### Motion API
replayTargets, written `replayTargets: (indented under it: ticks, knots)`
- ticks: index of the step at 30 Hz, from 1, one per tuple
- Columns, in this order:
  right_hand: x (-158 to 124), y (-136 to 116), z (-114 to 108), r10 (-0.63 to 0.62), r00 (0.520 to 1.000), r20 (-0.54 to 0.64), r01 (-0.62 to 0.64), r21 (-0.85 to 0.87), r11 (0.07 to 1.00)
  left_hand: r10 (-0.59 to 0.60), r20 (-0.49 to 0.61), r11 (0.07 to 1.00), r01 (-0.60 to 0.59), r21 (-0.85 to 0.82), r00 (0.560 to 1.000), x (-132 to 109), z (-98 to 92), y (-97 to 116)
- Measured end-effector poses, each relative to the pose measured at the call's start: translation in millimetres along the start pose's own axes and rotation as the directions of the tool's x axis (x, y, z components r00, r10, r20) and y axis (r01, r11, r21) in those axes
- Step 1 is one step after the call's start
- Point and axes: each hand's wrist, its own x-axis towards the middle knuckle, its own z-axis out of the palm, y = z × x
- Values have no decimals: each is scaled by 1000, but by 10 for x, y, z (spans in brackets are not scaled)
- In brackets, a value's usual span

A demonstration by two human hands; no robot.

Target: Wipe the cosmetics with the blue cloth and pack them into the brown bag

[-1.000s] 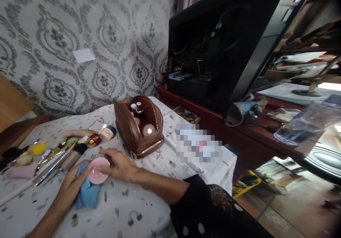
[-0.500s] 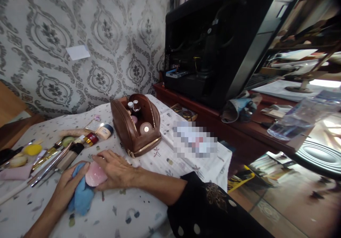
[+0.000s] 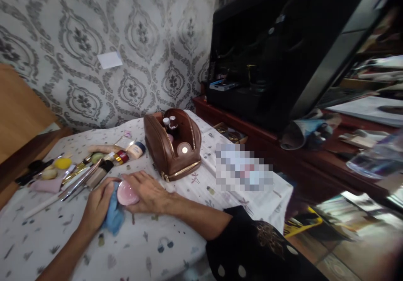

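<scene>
My right hand (image 3: 147,193) is wrapped round a small round pink case (image 3: 126,195) resting on the patterned white cloth (image 3: 151,247). My left hand (image 3: 97,204) grips a blue cloth (image 3: 113,217) and presses it against the left side of the pink case. Behind the hands stands an open brown leather cosmetic bag (image 3: 172,146) with small bottles upright inside it.
Make-up brushes (image 3: 80,177), tubes, a red lipstick (image 3: 121,157) and yellow sponges (image 3: 62,163) lie at the left. A dark wooden cabinet (image 3: 283,151) with a large black screen (image 3: 283,50) stands to the right. A patterned wall rises behind.
The pink case has turned in my right hand, which now covers more of it. The blue cloth in my left hand stays against it. My head has shifted, sliding the scene rightward.
</scene>
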Motion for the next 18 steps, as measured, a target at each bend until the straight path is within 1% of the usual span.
replayTargets:
  ticks: [3,6,8,10,12,14,16,18]
  knots:
    - [2,18,21,26,1000,-11,-26,22,999,53,-91,981,-35,190,994,-34,8,28]
    - [-1,15,25,19,999,-40,-17,42,999,185,-152,926,-120,358,971,-36,0,36]
    - [-3,6,22,24,998,-54,-21,51,998,274,-151,878,-183,442,950,-7,6,-16]
    - [-4,1,21,36,997,-63,-32,63,998,315,-94,844,-233,484,945,36,26,-133]
    - [-3,6,31,38,996,-81,-31,77,997,297,-7,846,-260,465,955,76,52,-284]
    - [-2,22,51,28,994,-110,-17,96,995,247,44,885,-244,396,968,98,68,-408]
    - [3,39,70,23,990,-138,-5,134,991,201,33,931,-201,305,979,101,62,-446]
    - [12,43,67,49,985,-168,-15,200,980,178,-19,960,-170,221,984,98,34,-383]
